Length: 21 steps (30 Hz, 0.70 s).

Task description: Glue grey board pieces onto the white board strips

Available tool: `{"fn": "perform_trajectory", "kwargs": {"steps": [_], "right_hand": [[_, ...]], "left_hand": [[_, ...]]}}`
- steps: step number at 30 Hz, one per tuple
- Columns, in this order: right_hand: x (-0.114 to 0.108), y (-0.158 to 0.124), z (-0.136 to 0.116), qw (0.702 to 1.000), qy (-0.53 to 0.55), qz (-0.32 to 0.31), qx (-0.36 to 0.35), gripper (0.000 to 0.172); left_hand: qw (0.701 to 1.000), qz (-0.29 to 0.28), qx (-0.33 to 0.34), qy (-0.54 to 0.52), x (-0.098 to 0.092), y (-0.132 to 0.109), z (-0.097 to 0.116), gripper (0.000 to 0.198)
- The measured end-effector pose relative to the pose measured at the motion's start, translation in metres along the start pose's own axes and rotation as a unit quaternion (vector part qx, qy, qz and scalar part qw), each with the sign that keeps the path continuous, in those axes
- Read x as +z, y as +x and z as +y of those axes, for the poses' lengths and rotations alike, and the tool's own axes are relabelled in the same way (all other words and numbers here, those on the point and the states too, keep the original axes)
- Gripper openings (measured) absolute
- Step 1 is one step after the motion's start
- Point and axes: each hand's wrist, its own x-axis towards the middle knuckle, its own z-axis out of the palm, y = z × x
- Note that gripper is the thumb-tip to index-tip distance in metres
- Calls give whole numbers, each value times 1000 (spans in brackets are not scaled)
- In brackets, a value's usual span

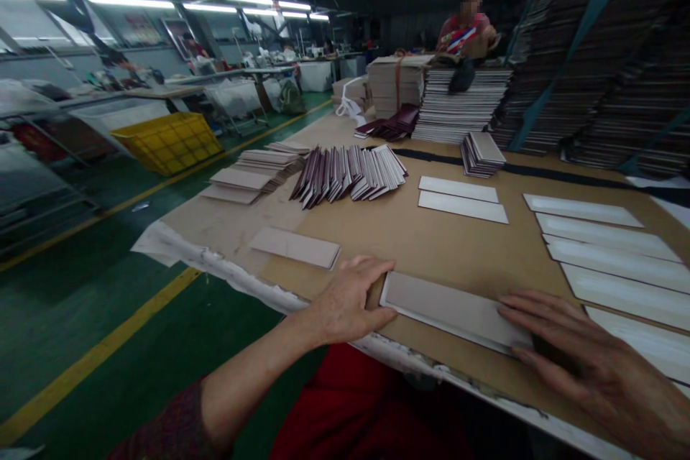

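Observation:
In front of me on the table lies a white strip with a grey-brown cardboard strip [453, 305] on top of it; a thin white margin shows at the left end and along the near edge. My left hand [353, 298] has its thumb and forefinger closed about the left end, one at each corner. At the right end, my right hand [566, 345] reaches over with its fingers stretched out, their tips touching the strip. Left of my left hand rests another grey-brown strip [296, 247]. White, dark-edged strips [619, 262] lie in a column on the right.
Dark-edged folded pieces [350, 172] stand in a leaning row, beside a spread grey-brown pile [253, 176]. Two white strips [461, 200] lie mid-table. Tall board stacks [463, 100] rise at the back, where a person [463, 32] works. A yellow bin [169, 142] stands on the floor.

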Motion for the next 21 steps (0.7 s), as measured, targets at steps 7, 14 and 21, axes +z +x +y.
{"fn": "perform_trajectory", "kwargs": {"steps": [7, 14, 21], "right_hand": [[2, 1, 0, 1000, 10, -10, -2, 37], [5, -1, 1, 1000, 20, -16, 10, 37], [5, 2, 1, 999, 31, -7, 9, 34]], "left_hand": [[1000, 14, 24, 0, 1, 0, -2, 54], [999, 19, 45, 3, 3, 0, -4, 43], [999, 12, 47, 5, 1, 1, -3, 43]]}}
